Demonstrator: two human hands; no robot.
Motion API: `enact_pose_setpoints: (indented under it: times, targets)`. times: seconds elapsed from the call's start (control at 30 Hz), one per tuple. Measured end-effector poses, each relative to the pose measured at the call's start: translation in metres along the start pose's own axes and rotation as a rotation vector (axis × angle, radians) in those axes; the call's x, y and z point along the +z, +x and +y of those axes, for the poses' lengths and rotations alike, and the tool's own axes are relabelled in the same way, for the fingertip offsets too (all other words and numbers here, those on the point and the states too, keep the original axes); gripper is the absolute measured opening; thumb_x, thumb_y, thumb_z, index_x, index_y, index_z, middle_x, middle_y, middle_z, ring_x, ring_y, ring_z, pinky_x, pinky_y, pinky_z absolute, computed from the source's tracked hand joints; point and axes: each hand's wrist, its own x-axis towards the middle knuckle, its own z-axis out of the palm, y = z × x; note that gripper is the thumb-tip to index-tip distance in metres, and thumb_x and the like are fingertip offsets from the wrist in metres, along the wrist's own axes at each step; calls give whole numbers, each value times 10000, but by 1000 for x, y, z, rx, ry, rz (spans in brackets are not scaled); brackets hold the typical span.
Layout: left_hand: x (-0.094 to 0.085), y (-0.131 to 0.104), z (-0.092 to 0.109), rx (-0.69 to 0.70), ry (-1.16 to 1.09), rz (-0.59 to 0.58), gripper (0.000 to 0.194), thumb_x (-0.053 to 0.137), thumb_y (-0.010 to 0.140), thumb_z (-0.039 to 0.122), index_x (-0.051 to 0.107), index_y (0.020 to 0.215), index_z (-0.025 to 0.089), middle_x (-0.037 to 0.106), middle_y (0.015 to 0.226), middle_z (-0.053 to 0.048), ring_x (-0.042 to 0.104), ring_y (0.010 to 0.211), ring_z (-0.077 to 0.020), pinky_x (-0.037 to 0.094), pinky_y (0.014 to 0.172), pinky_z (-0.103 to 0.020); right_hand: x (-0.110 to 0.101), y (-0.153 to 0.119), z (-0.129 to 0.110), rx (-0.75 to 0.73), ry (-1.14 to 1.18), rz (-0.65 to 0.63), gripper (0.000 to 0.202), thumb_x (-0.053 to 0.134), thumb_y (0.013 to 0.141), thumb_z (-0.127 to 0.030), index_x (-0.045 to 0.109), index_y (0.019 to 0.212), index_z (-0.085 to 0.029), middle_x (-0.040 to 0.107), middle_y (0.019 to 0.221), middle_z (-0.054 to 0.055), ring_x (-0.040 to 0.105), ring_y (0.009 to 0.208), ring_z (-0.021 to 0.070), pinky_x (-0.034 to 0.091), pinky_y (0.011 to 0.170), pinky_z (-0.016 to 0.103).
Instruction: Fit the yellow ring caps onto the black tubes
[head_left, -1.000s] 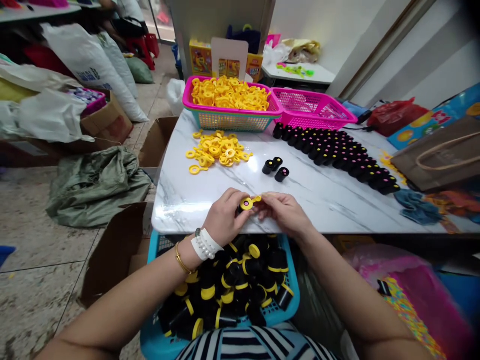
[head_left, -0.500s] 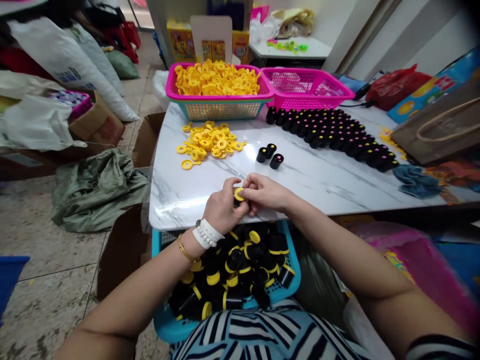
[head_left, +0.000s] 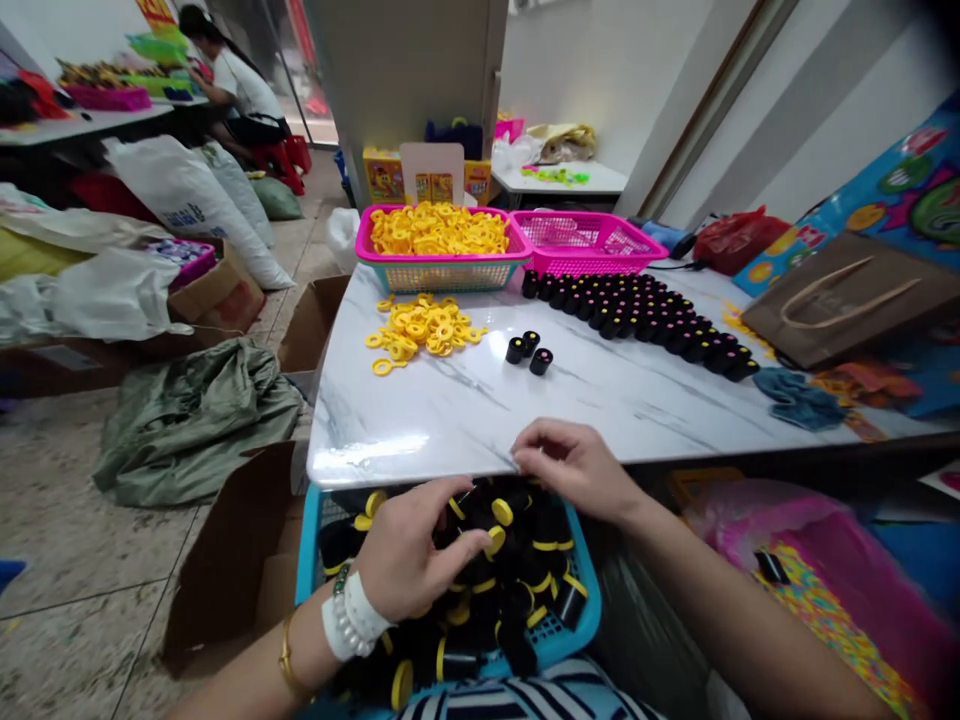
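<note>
The left hand (head_left: 420, 545) is over the blue basket (head_left: 307, 545) at the near edge of the white tabletop (head_left: 427, 420), with a wide gap between thumb and fingers. The basket is heaped with yellow-capped black pieces (head_left: 570, 603) lying at all angles (one yellow cap shows right by the left thumb, though whether they touch cannot be told). The right hand (head_left: 574, 465) is at the near edge of the tabletop, fingers curled and thumb close to the forefinger; whether it pinches anything cannot be told.

Near the tabletop's left edge lies a loose pile of yellow tabbed rings (head_left: 427, 327). Behind it, at the far left corner, a pink basket (head_left: 442, 259) full of the same rings sits in a teal basket (head_left: 450, 279). To the pile's right, three black cylinders (head_left: 541, 363) stand upright in a close group. A packed block of black cylinders (head_left: 645, 312) slants from the second pink basket (head_left: 592, 262), by the far edge, toward the tabletop's right end, where a brown paper bag (head_left: 847, 300) leans behind some blue cloth (head_left: 799, 397).
</note>
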Motion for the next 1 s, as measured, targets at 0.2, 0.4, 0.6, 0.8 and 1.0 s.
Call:
enact_pose_setpoints:
  times: [0.2, 0.4, 0.6, 0.8, 1.0]
  targets:
    - [-9, 77, -17, -81, -56, 43, 161, 617, 852, 347, 649, 914, 202, 693, 734, 23, 606, 561, -108, 476, 630, -236, -71, 90, 34, 105, -311, 559, 373, 739, 659, -385, 653, 954, -172, 670, 971, 56, 594, 656, 145, 474, 606, 281]
    - [21, 137, -24, -101, -101, -14, 470, 766, 708, 287, 568, 1117, 166, 697, 1078, -65, 640, 668, -146, 515, 730, -309, -54, 94, 54, 151, -276, 337, 310, 693, 676, -327, 664, 947, -181, 707, 859, 28, 612, 584, 133, 480, 547, 256]
    - [20, 133, -36, -45, -39, 38, 323, 705, 752, 179, 611, 1061, 163, 689, 1009, -68, 642, 910, -207, 498, 830, -323, -9, 73, 28, 104, 29, -83, 356, 584, 760, -207, 628, 1113, -184, 727, 987, 56, 708, 787, 181, 562, 746, 309]
    - [0, 98, -50, -114, -29, 59, 310, 731, 732, 163, 641, 1028, 187, 693, 939, -16, 615, 738, -153, 489, 760, -280, 14, 126, 4, -156, -604, 122, 186, 553, 854, -230, 687, 976, -193, 730, 892, 41, 688, 780, 198, 509, 802, 326]
    - [0, 86, -53, -134, -87, 81, 285, 742, 732, 167, 618, 988, 192, 655, 892, 5, 570, 692, -129, 471, 710, -257, 45, 199, -13, -160, -1026, 184, 284, 619, 831, -334, 631, 1042, -144, 660, 1084, 152, 651, 889, 288, 470, 702, 344]
